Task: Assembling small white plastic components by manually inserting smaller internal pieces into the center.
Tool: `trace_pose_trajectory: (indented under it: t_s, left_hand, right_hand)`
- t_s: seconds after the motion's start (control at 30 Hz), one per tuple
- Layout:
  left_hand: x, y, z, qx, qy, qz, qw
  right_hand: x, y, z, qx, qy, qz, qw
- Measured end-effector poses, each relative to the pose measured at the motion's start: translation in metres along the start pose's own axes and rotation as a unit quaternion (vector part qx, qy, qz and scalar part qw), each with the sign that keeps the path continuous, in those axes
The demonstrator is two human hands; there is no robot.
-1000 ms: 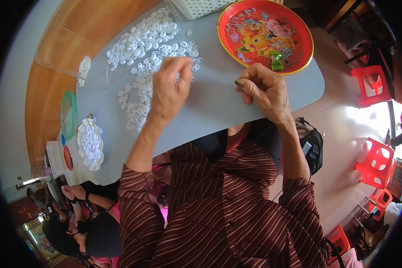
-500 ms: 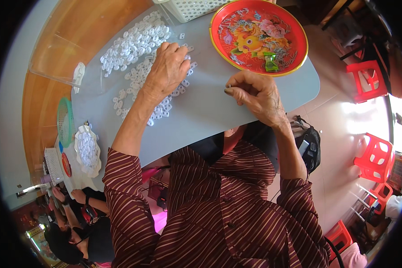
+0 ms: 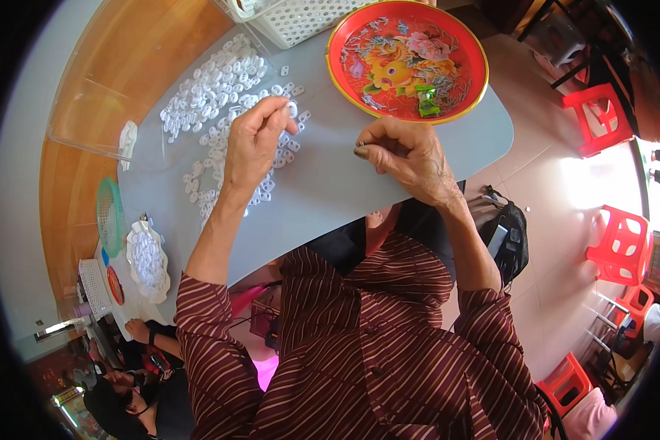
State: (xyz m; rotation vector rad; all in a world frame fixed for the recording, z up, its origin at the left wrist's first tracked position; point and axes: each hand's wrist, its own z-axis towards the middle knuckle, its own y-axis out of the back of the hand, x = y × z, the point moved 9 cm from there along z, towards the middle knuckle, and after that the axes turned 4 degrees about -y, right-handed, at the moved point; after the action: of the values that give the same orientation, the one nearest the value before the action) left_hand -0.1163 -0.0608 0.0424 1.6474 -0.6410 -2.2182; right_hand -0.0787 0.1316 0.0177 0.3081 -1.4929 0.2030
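Note:
Between the thumb and forefinger of my left hand (image 3: 252,144) is a small white plastic piece (image 3: 292,109), raised over the grey table (image 3: 323,165). More of these small white pieces, many with holes in them, lie in two loose heaps: an outer heap (image 3: 216,84) and a nearer heap (image 3: 214,143) partly covered by my left hand and forearm. My right hand (image 3: 411,158) is closed in a pinch to the right, over the table just below a red round tray (image 3: 333,73). Whatever its fingertips hold is hidden. Scattered small grey metal pins or screws and a green plastic object (image 3: 427,101) lie in the tray.
A white perforated basket (image 3: 301,23) stands at the far edge. To the left are a clear plastic panel (image 3: 88,95), a green sieve (image 3: 110,216) and a scalloped dish (image 3: 160,286) of white pieces. Another person (image 3: 143,396) sits lower left; red stools (image 3: 620,246) stand right.
My left hand has risen from the heap with a white piece in its fingertips. My right hand stays pinched, shifted slightly left in the picture; the small metal bit at its fingertips no longer shows.

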Motion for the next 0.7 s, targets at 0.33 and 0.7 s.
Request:
trace_pose_trajectory:
  t_s: [0.33, 0.7]
  left_hand:
    - [-0.015, -0.069, -0.019, 0.070, 0.099, -0.313, 0.942]
    - [-0.030, -0.082, -0.015, 0.142, 0.120, -0.311, 0.932]
  right_hand:
    - [0.004, 0.012, 0.004, -0.050, 0.054, 0.152, 0.986]
    - [0.003, 0.017, 0.002, -0.041, 0.063, 0.186, 0.980]
